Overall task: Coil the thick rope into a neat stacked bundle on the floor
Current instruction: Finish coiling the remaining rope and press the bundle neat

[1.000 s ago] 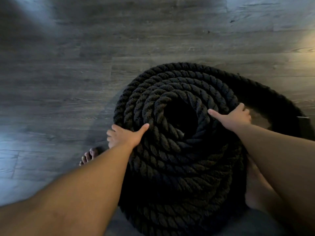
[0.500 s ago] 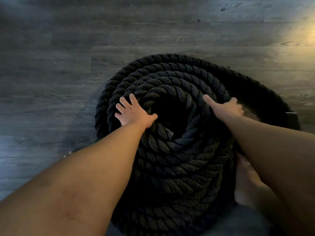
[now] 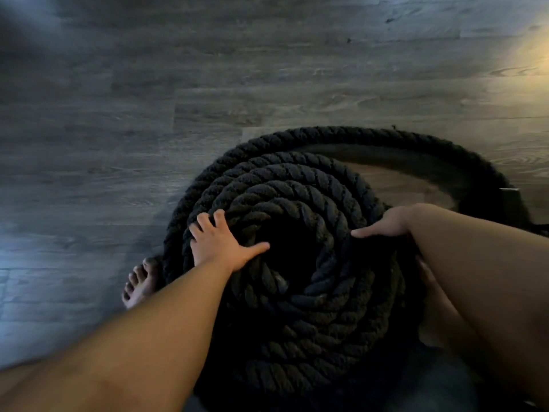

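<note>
- Thick rope (image 3: 297, 292): lies on the grey plank floor (image 3: 148, 114) as a stacked spiral of turns around a dark central well (image 3: 294, 242), directly before the person and between the bare left foot (image 3: 141, 282) and right foot (image 3: 432, 283).
- Loose turn (image 3: 356, 133): one outer loop stands apart from the stack on its far right side, with bare floor showing in the gap. Judged from this, the bundle is nearly complete but not yet tidy.
- Left hand (image 3: 218, 246): palm down on the top turns just left of the well, fingers straight and spread, thumb pointing at the well; it presses and grasps nothing. The forearm runs in straight from the near left.
- Right hand (image 3: 386, 223): rests on the right shoulder of the stack, thumb laid flat toward the well. Its fingers pass over the outer side out of sight, so whether they curl round a turn cannot be told.
- Step in hand (judgement): squaring the stack. Press evenly from both sides so that the upper turns sit directly over the lower ones. Then draw the loose turn inward without dragging the stack sideways.
- Risk (judgement): uneven pressure may slide the upper turns off the stack.
</note>
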